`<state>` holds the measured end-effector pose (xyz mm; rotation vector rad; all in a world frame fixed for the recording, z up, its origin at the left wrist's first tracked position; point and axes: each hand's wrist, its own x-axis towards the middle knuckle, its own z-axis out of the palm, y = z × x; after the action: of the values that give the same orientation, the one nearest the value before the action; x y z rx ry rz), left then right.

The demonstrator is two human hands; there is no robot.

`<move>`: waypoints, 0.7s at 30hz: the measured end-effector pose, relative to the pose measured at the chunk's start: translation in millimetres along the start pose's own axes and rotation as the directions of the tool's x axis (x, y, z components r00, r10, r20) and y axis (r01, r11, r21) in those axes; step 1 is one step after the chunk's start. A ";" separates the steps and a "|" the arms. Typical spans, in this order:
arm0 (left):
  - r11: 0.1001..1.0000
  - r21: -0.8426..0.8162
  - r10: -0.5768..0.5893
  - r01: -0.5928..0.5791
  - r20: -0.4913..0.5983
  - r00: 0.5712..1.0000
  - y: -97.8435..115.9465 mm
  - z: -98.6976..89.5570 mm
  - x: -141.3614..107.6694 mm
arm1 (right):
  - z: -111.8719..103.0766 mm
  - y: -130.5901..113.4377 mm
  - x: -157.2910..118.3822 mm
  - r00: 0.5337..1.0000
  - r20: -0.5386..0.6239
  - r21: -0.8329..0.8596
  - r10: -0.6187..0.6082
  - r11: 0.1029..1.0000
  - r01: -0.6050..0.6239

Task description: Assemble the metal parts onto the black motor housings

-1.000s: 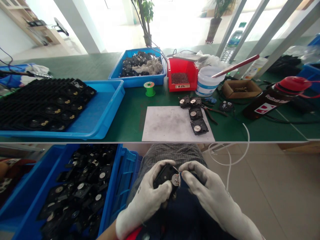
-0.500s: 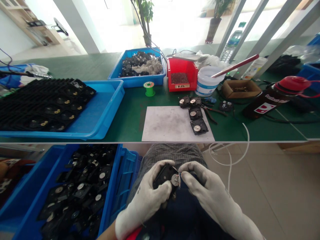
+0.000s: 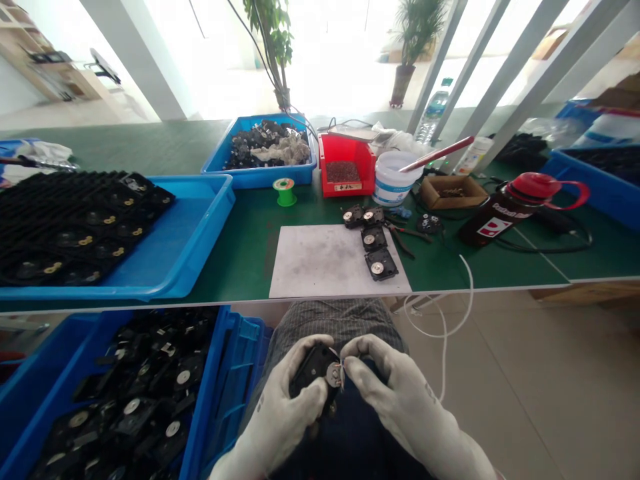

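Over my lap, my left hand [image 3: 293,400], in a white glove, is closed round a black plastic mechanism [image 3: 311,368] with a round silver motor [image 3: 334,375] at its right edge. My left thumb lies across its front. From the other side my right hand [image 3: 395,383], also gloved, pinches with thumb and forefinger at the motor's edge, where thin pale and reddish strands show. What exactly sits in that pinch is too small to make out. Several similar black mechanisms [image 3: 381,264] with silver discs lie along the right side of a white sheet [image 3: 315,260] on the bench.
Left on the green bench is a blue tray [image 3: 200,233] of stacked black parts. Behind the sheet stand a solder spool [image 3: 285,192], a red bin [image 3: 347,167] and a white tub [image 3: 393,183]. Pliers [image 3: 403,240] and a dark bottle [image 3: 495,213] are rightward. Below left, a blue crate [image 3: 197,393] holds mechanisms.
The camera view has shifted, so the bench sits lower and further left in the picture. Both hands keep nearly the same hold on the mechanism.
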<state>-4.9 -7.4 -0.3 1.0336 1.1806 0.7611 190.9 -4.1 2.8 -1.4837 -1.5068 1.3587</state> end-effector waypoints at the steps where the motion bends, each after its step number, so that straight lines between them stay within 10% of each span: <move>1: 1.000 0.015 0.011 -0.010 -0.008 1.000 -0.7 -1.1 0.3 | 0.0 0.7 0.4 1.000 0.003 -0.006 0.001 1.000 -0.001; 21: 0.994 0.111 0.015 0.001 -0.146 0.989 -15.5 -1.0 35.6 | -11.7 3.0 26.5 0.993 0.002 0.010 0.114 0.993 -0.114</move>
<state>2.0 19.2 -27.7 1.0883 1.3591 0.7952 198.0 23.6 -2.7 -1.5841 -1.4325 1.4317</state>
